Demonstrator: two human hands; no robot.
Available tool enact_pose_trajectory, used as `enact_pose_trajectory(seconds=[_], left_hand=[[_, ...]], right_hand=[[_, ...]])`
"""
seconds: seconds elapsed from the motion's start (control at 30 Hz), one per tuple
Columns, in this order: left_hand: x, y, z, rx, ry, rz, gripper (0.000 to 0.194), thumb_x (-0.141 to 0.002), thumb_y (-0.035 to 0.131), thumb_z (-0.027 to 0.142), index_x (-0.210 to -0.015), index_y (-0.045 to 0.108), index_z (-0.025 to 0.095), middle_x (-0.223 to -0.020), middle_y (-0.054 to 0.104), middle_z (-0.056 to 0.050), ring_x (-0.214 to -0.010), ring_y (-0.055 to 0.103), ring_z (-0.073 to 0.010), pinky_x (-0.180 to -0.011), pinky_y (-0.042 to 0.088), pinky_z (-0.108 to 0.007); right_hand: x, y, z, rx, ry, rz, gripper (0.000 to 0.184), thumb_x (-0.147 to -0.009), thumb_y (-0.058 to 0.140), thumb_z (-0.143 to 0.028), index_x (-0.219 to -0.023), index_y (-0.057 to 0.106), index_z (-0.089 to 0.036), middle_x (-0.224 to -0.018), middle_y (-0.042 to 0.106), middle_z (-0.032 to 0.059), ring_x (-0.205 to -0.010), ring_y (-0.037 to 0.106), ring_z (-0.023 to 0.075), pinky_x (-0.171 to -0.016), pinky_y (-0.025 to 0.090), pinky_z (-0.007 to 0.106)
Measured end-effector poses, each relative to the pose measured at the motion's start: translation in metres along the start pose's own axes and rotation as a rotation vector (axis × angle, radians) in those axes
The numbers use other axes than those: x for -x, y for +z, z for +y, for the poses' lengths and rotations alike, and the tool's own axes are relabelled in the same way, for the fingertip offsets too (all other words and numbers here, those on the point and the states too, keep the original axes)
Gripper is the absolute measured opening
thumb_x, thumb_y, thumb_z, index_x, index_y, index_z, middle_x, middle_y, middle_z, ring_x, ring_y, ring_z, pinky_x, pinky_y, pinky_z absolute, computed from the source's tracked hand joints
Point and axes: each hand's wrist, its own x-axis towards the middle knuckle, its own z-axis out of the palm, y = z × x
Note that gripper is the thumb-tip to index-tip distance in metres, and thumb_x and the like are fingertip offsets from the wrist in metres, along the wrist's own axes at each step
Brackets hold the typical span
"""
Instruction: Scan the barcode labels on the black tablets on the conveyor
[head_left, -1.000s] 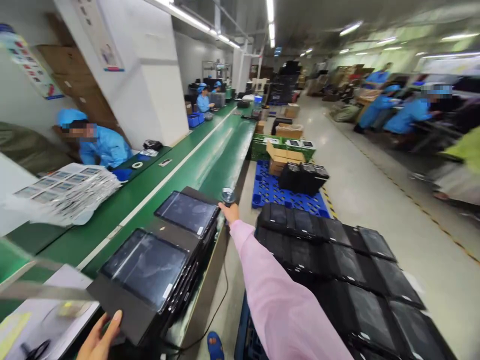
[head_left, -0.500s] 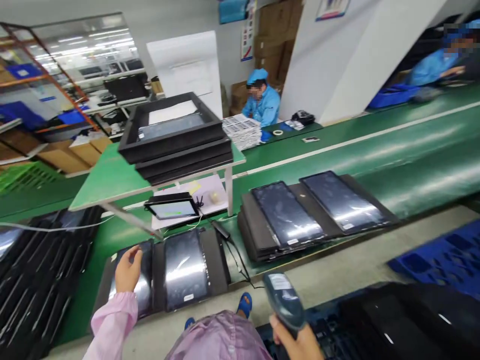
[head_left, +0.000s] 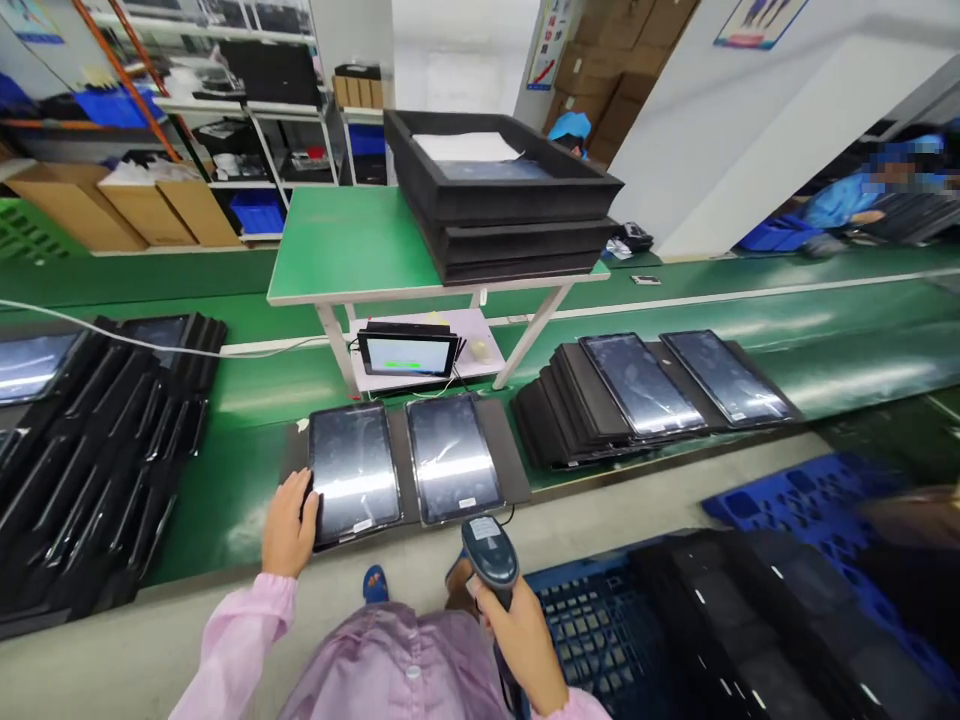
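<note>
My right hand (head_left: 519,635) grips a dark handheld barcode scanner (head_left: 490,546), its head pointing toward the near edge of the green conveyor (head_left: 247,390). My left hand (head_left: 291,524) rests on the left edge of a black tray (head_left: 405,470) holding two glossy tablet screens side by side. The scanner head sits just below the right screen's label. A small lit monitor (head_left: 409,352) stands behind the tray under a green shelf table (head_left: 345,245).
A stack of trays with two screens (head_left: 652,395) lies to the right on the belt. Fanned black trays (head_left: 97,450) crowd the left. Deep black trays (head_left: 502,200) sit on the shelf table. A blue pallet (head_left: 787,500) with black trays is at lower right. Workers in blue sit beyond.
My view has swung left from down the conveyor line to face the belt. My right hand brought the scanner in close; my left hand moved onto the two-screen tray's left edge.
</note>
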Motion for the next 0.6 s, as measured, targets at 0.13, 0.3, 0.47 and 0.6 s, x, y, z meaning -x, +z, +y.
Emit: enact_pose_trajectory(seconds=[0.13, 0.3, 0.47, 0.6], left_hand=[[0.003, 0.001, -0.006, 0.028, 0.017, -0.013, 0.052, -0.099, 0.032, 0.045, -0.134, 0.055, 0.014, -0.142, 0.056, -0.014, -0.140, 0.043, -0.0275, -0.119, 0.028, -0.048], [0.004, 0.000, -0.011, 0.064, 0.040, -0.022, 0.051, -0.099, 0.033, 0.044, -0.134, 0.055, 0.015, -0.143, 0.055, -0.014, -0.139, 0.043, -0.0270, -0.120, 0.026, -0.048], [0.006, 0.001, -0.015, 0.098, 0.040, -0.029, 0.051, -0.099, 0.033, 0.044, -0.135, 0.054, 0.016, -0.144, 0.054, -0.014, -0.140, 0.042, -0.0263, -0.121, 0.025, -0.048], [0.007, 0.001, -0.015, 0.110, 0.035, -0.024, 0.050, -0.098, 0.033, 0.043, -0.134, 0.055, 0.016, -0.143, 0.055, -0.014, -0.140, 0.042, -0.0273, -0.120, 0.026, -0.050]], right_hand=[[0.009, 0.019, -0.003, 0.000, -0.007, 0.008, 0.045, -0.072, 0.068, -0.057, -0.089, 0.072, -0.016, -0.069, 0.070, 0.0089, -0.071, 0.067, 0.0291, -0.062, 0.052, 0.034], [0.011, 0.028, -0.007, 0.010, -0.017, 0.058, 0.047, -0.071, 0.067, -0.057, -0.091, 0.072, -0.015, -0.071, 0.070, 0.0085, -0.070, 0.067, 0.0281, -0.061, 0.052, 0.033], [0.014, 0.030, -0.009, 0.028, -0.026, 0.071, 0.047, -0.072, 0.066, -0.058, -0.092, 0.071, -0.015, -0.075, 0.071, 0.0086, -0.074, 0.067, 0.0285, -0.062, 0.052, 0.033], [0.025, 0.037, -0.014, 0.029, -0.028, 0.058, 0.047, -0.072, 0.067, -0.058, -0.092, 0.070, -0.016, -0.075, 0.071, 0.0091, -0.075, 0.067, 0.0290, -0.064, 0.052, 0.034]])
